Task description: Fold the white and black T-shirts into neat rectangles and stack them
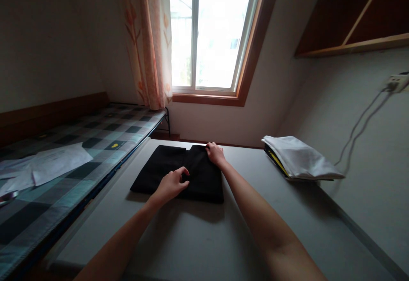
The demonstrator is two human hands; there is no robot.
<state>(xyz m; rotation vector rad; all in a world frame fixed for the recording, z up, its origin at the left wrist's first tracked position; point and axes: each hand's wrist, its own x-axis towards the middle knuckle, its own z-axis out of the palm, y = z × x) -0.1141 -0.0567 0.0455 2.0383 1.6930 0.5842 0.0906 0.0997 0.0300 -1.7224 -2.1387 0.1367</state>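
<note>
A black folded garment (159, 168) lies on the grey table (198, 238) in the head view. My left hand (172, 183) rests on the near middle of the garment, thumb and fingers curled in a pinch on the cloth. My right hand (214, 153) is at the garment's far edge, fingers bent and gripping the cloth there. Both forearms stretch across the table toward it.
A stack of folded white cloth (300, 159) with something black and yellow beneath lies at the table's right, by the wall. A bed with a checked mattress (96, 140) and white sheets (44, 166) stands to the left. A window (211, 34), curtain and wall cables (361, 127) lie beyond.
</note>
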